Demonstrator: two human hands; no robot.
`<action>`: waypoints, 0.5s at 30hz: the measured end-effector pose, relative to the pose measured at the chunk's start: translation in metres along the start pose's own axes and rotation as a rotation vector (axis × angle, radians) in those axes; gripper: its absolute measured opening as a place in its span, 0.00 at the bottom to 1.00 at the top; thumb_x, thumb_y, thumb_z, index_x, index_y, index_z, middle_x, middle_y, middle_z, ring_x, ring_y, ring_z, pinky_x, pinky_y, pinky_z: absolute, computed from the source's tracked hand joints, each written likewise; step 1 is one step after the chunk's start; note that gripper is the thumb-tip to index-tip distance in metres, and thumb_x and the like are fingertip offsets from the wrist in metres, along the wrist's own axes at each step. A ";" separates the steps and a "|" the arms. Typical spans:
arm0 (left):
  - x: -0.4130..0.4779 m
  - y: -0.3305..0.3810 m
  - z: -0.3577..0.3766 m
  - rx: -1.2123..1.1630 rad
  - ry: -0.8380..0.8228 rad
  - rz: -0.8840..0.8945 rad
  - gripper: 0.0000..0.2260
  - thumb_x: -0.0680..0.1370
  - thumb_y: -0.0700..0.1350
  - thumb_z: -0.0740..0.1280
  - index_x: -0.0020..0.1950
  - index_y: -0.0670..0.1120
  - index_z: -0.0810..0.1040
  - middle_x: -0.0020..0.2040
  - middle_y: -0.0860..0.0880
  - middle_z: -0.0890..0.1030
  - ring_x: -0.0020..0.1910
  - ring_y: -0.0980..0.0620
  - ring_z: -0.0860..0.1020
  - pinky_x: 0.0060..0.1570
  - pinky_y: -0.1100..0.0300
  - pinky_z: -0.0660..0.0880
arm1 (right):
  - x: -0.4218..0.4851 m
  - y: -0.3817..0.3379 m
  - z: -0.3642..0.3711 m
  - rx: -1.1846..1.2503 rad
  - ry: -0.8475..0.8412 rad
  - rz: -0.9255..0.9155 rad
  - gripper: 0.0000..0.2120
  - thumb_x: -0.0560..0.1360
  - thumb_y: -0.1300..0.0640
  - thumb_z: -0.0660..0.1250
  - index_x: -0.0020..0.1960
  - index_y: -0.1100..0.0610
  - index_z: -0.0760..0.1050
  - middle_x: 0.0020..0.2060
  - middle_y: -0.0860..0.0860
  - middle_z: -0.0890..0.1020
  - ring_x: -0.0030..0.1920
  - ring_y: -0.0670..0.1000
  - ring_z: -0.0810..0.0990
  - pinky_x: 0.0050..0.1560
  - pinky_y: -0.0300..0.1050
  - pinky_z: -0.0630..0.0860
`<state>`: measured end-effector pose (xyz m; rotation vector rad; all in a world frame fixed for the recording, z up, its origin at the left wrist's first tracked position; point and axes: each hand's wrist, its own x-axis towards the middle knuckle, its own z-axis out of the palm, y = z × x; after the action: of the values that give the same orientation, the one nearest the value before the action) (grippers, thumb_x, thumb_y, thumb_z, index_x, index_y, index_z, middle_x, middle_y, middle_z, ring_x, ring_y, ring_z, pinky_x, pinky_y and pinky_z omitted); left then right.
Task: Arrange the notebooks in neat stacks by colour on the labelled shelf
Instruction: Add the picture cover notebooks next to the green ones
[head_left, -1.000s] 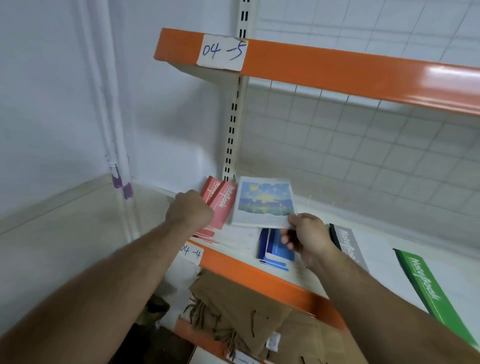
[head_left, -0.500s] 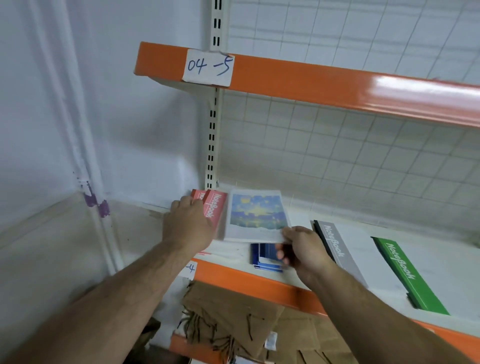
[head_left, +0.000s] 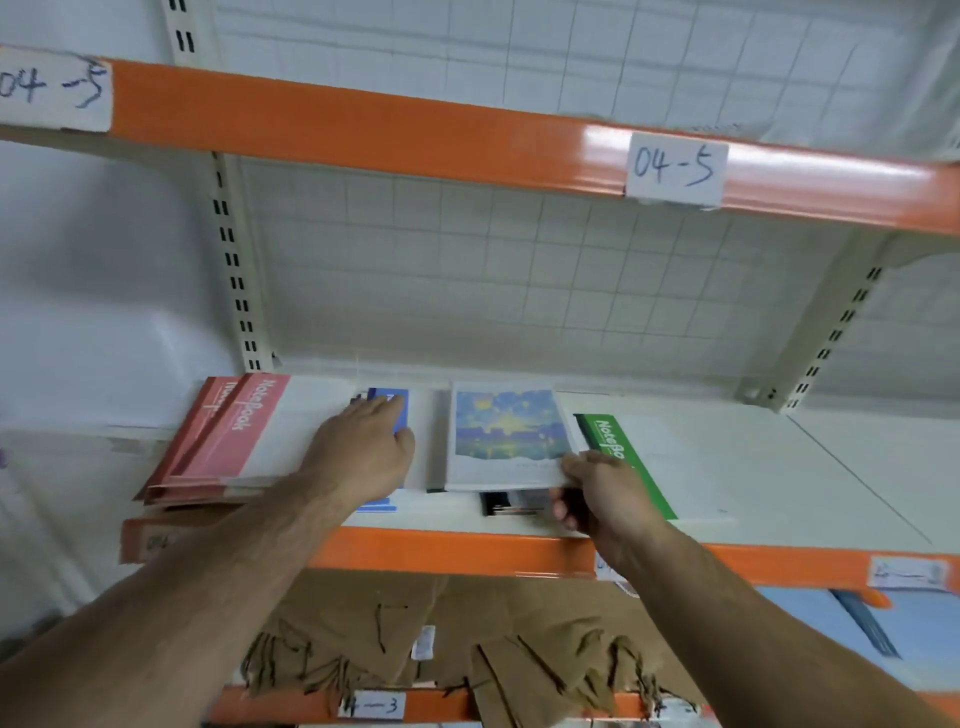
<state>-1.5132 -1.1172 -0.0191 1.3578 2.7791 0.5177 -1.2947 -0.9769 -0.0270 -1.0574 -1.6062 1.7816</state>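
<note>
Right grip (head_left: 602, 493) had the picture notebook (head_left: 506, 434) by its near corner.
Pinched there, the book ran front-to-back away from it, over the shelf (head_left: 831, 467) between blue notebook (head_left: 397, 410) and green notebook (head_left: 621, 460); left grip (head_left: 363, 452) lay flat, fingers straight, on the blue.

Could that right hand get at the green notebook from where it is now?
Probably yes, though not freely. The green notebook lies flat right beside the right hand, with nothing between them, but that hand is pinching the painted-cover notebook and would likely need to set it down first.
</note>
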 end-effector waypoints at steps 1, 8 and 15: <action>0.001 0.014 0.003 -0.010 -0.007 -0.003 0.24 0.84 0.50 0.52 0.81 0.48 0.58 0.80 0.49 0.60 0.78 0.50 0.58 0.74 0.57 0.58 | 0.001 0.001 -0.015 0.004 0.009 -0.001 0.08 0.83 0.62 0.57 0.49 0.63 0.73 0.28 0.57 0.76 0.25 0.53 0.73 0.24 0.42 0.66; -0.003 0.116 0.031 -0.016 -0.060 0.007 0.25 0.85 0.51 0.51 0.82 0.49 0.54 0.81 0.50 0.57 0.80 0.50 0.54 0.76 0.52 0.55 | 0.015 0.004 -0.134 -0.025 0.031 0.008 0.08 0.83 0.62 0.57 0.47 0.63 0.72 0.28 0.58 0.77 0.25 0.53 0.73 0.25 0.44 0.67; -0.002 0.221 0.063 -0.011 -0.045 -0.030 0.25 0.85 0.54 0.51 0.82 0.51 0.53 0.81 0.51 0.55 0.80 0.51 0.53 0.76 0.55 0.52 | 0.039 0.003 -0.255 -0.109 0.047 0.019 0.10 0.82 0.60 0.58 0.44 0.62 0.73 0.28 0.59 0.77 0.28 0.55 0.71 0.27 0.45 0.67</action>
<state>-1.3332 -0.9742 -0.0140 1.3069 2.7517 0.4946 -1.1077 -0.7993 -0.0365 -1.1592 -1.6857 1.6846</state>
